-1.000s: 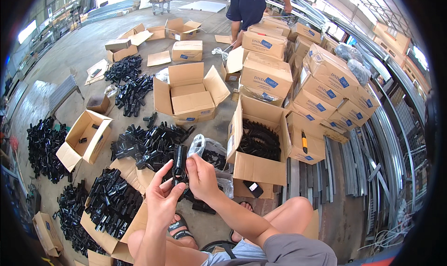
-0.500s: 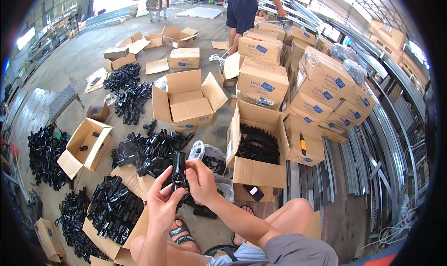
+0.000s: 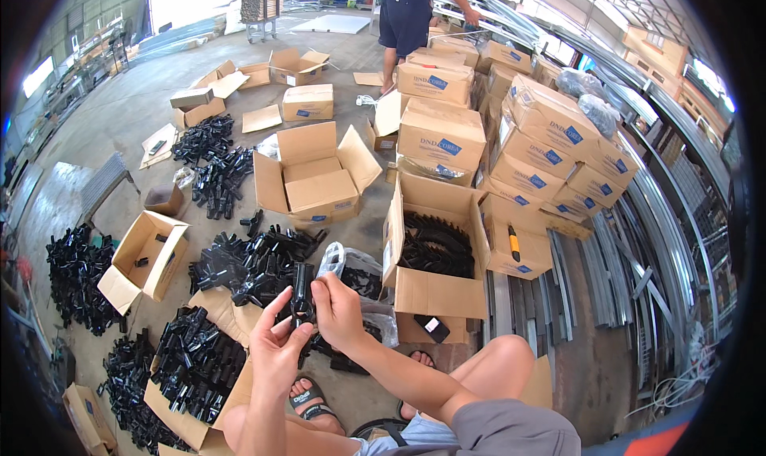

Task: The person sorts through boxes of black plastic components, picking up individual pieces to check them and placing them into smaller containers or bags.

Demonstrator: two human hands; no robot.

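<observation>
A glossy black tube-shaped plastic part [image 3: 302, 283] stands roughly upright between my hands, above the floor in front of my knees. My left hand [image 3: 275, 340] grips its lower end between thumb and fingers. On its right side my right hand [image 3: 338, 311] has its fingers closed against the part; what the fingertips cover is hidden. Behind the hands a heap of similar black parts [image 3: 247, 256] lies on the floor. A clear plastic bag [image 3: 351, 260] with black pieces is just beyond my right hand.
An open carton [image 3: 439, 295] of black toothed pieces stands to the right, a cutter with a yellow handle [image 3: 514, 243] on the box beside it. Stacked cartons [image 3: 441, 137] and metal profiles [image 3: 662, 296] fill the right. A carton tray of black parts [image 3: 195, 364] lies left. Another person [image 3: 405, 17] stands far off.
My view has shifted slightly, and the scene sits a little further left. Both hands keep hold of the black part in nearly the same pose. The other person's arm has moved slightly.
</observation>
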